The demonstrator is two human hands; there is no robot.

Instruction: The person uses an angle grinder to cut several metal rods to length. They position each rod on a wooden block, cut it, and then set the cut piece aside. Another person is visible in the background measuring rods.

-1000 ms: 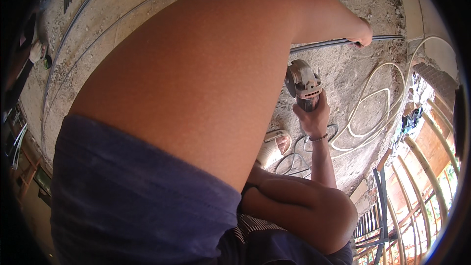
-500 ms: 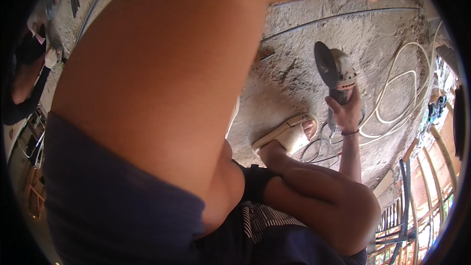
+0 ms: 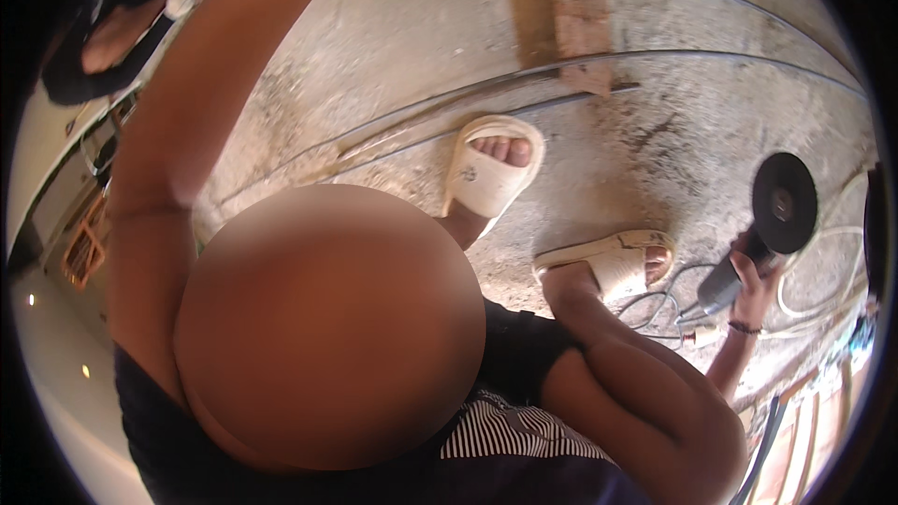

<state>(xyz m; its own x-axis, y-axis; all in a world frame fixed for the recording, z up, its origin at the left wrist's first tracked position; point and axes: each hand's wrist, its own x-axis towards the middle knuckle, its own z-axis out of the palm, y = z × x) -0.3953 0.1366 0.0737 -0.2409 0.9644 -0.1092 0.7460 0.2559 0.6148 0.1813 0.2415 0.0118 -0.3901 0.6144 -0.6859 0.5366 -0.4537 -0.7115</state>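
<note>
At the right, my right hand is closed around the dark body of an angle grinder. The grinder is held up and tilted, its round black disc facing the view. Part of the grip is hidden behind the tool. My left arm reaches up along the left side and passes out at the top edge, so its hand is out of sight. Two pale open-toed sandals, a left one and a right one, are on my feet between the arms.
Long thin metal rods cross the rough concrete floor beyond my feet. A wooden plank lies at the top. Dark cord and pale coiled cable run beside the grinder. At upper left shows another person's hand.
The view has shifted. In it, the grinder is farther right and lower, its disc turned more face-on. My left hand, earlier at the top right, has left the picture; the plank has come into view.
</note>
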